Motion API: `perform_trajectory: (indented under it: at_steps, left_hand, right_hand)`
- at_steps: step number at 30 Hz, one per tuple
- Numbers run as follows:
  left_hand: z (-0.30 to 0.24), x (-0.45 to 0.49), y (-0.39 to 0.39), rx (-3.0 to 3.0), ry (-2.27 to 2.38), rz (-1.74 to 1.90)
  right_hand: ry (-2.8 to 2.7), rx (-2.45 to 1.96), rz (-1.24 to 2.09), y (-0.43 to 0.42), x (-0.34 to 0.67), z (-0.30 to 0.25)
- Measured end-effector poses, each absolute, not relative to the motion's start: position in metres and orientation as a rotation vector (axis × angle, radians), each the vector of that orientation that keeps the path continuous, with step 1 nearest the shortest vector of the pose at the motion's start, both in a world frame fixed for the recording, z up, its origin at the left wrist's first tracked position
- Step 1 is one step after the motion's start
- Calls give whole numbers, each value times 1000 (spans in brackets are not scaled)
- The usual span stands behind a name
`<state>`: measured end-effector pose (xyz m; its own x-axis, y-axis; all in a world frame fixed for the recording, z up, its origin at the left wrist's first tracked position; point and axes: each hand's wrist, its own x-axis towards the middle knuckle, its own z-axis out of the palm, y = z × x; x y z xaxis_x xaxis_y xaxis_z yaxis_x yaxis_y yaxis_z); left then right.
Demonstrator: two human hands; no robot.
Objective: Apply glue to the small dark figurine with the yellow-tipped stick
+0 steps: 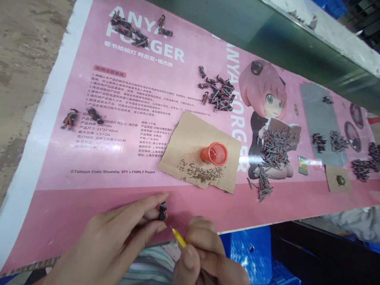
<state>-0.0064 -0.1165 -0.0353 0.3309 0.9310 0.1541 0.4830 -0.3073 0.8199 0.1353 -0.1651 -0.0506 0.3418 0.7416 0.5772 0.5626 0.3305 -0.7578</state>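
At the counter's (89, 213) near edge, the left hand (118, 237) pinches a small black part (162, 211) between fingertips; the right hand (204, 253) is closed around what looks like a yellow tool (178, 237), tip near that part.

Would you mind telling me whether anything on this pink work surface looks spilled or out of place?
Small screws lie loose across the cardboard piece beside the orange cap rather than in it, and a few grey pins have strayed from their heap. Otherwise nothing stands out; the left hand pinches a small black part.
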Motion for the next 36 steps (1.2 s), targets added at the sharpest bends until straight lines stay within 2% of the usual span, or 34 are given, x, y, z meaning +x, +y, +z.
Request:
perform_trajectory:
  at_steps: [4,30,36]
  left_hand:
    - [-49,-14,-133,1719,1181,691]
    - [-54,-15,-143,1648,1239,723]
    - [-55,-13,-141,1622,1266,731]
  right_hand:
    - [-1334,-1346,150,-163,133,-50]
    - [-1372,-1325,204,-162,136,-53]
    - [-1215,-1339,164,-161,129,-56]
